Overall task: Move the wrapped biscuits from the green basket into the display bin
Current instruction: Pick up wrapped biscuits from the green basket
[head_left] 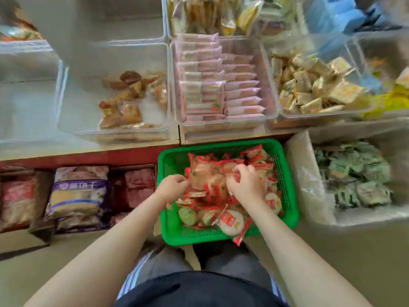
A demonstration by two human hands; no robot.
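A green plastic basket point(172, 227) sits in front of me below the shelf edge, piled with round biscuits in red-trimmed clear wrappers point(205, 176). Both my hands are inside it. My left hand point(171, 188) grips wrappers at the left side of the pile, fingers curled. My right hand point(246, 185) grips a bunch of wrappers in the middle, fingers curled over them. One wrapped biscuit point(231, 222) hangs over the basket's near rim. A clear display bin point(73, 127) on the shelf above left holds a few similar orange-brown wrapped snacks in its right half.
Clear bins line the shelf: pink stacked packets point(203, 85) in the middle, yellow-white packets point(309, 85) to the right. A clear bin of green packets point(354, 173) stands right of the basket. Large snack bags point(77, 191) fill the lower shelf at left.
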